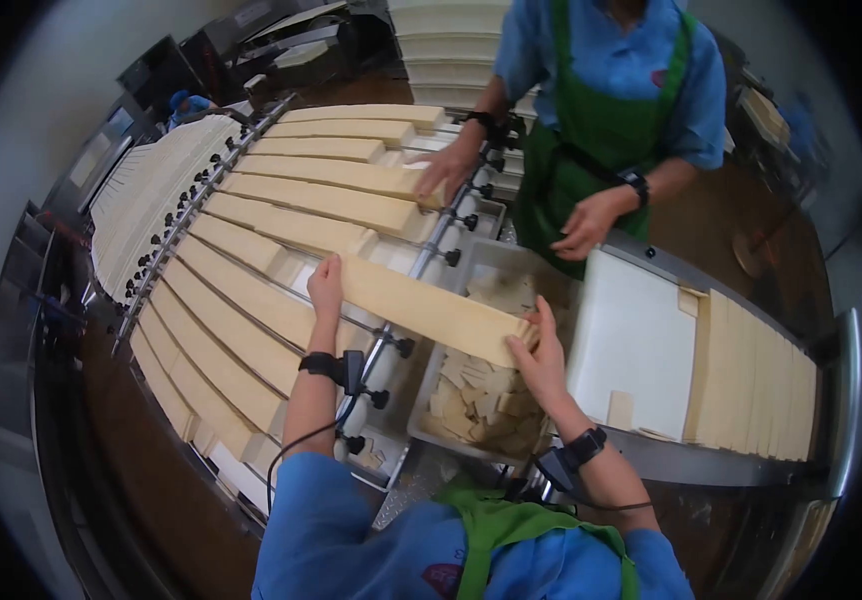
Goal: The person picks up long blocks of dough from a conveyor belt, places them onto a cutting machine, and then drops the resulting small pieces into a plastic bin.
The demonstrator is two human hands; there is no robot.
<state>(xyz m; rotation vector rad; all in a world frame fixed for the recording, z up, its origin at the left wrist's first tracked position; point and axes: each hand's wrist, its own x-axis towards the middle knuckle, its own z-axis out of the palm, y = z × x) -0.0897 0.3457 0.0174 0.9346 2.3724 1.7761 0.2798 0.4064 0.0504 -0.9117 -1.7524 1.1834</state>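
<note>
A long, flat, pale dough strip (431,308) is stretched between my two hands, above the conveyor's edge and a grey bin. My left hand (326,287) grips its left end, and my right hand (541,355) holds the right end with the fingers round it. Under the strip, the bin (418,410) holds many broken dough pieces (481,405). To the left, long dough strips (251,285) lie in rows on the conveyor, parted by thin rails. On the right, a white board (626,335) carries a row of strips (756,380) laid side by side.
Across the bin stands a co-worker in a green apron (606,95), one hand (448,172) over the strip ends and the other (591,222) near the board. A metal bar with black knobs (416,265) crosses the conveyor. Another person (188,105) is far back left.
</note>
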